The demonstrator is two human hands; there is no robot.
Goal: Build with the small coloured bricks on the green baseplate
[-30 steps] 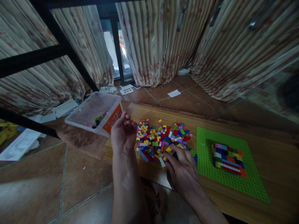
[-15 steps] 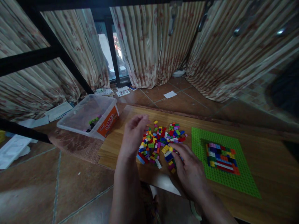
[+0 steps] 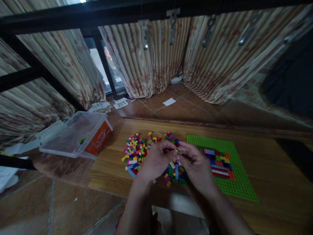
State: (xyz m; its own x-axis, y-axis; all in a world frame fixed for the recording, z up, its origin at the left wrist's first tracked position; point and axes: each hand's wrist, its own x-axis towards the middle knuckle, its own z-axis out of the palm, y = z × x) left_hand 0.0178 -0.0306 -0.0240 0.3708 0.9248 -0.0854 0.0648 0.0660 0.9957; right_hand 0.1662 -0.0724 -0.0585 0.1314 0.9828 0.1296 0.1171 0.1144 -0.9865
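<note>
My left hand (image 3: 157, 160) and my right hand (image 3: 197, 166) meet above the loose building bricks (image 3: 137, 147). Between their fingertips is a small piece of toy brick (image 3: 177, 151), with yellow and green showing. Both hands are closed in a pinch on it; whether it is one brick or two joined I cannot tell. Just right of my right hand lies a green studded baseplate (image 3: 241, 178). It bears a low block of many-coloured bricks (image 3: 221, 163), whose left edge is partly covered by my right hand. My hands hide part of the loose pile.
A clear plastic box (image 3: 70, 130) with an orange label stands left of the wooden tabletop (image 3: 107, 173), a few bricks inside. A black metal frame (image 3: 46, 80) crosses the upper left. Papers (image 3: 169, 101) lie on the tiled floor before striped curtains (image 3: 156, 65).
My left hand has come down and right to meet my right hand, which has risen slightly from the bricks. The camera view has turned right, shifting the scene leftward.
</note>
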